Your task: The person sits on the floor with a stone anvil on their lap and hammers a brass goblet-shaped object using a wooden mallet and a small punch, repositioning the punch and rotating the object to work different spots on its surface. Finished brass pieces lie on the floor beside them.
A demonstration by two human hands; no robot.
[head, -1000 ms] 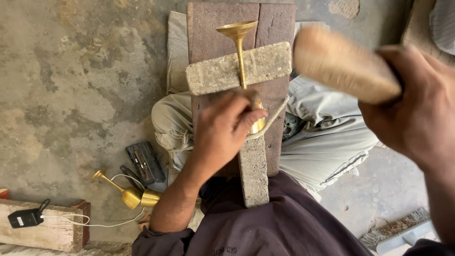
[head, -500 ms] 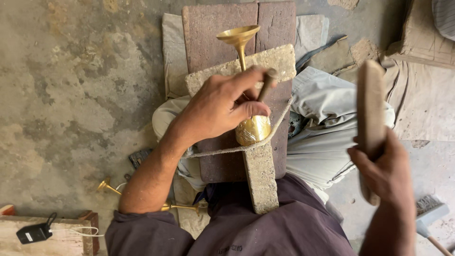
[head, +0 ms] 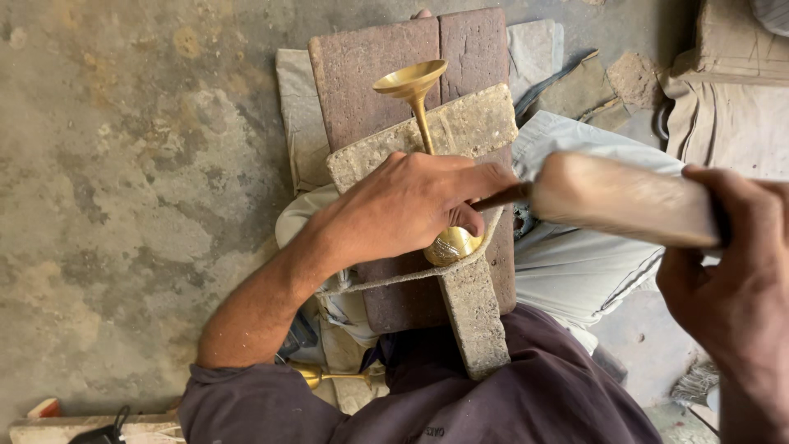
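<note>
A stained concrete floor (head: pixel 123 164) carries everything. A reddish-brown board (head: pixel 370 74) lies on it at the far middle, over pale cloth (head: pixel 294 107). Rough stone pieces (head: pixel 612 82) sit to the far right. A small brass piece (head: pixel 329 376) rests near left.

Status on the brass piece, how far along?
Done: brass horn already shaped, lying on the stone block. In hand: left hand pins its bulb and a thin tool; right hand holds a wooden mallet at it. Left: another brass piece below.
</note>
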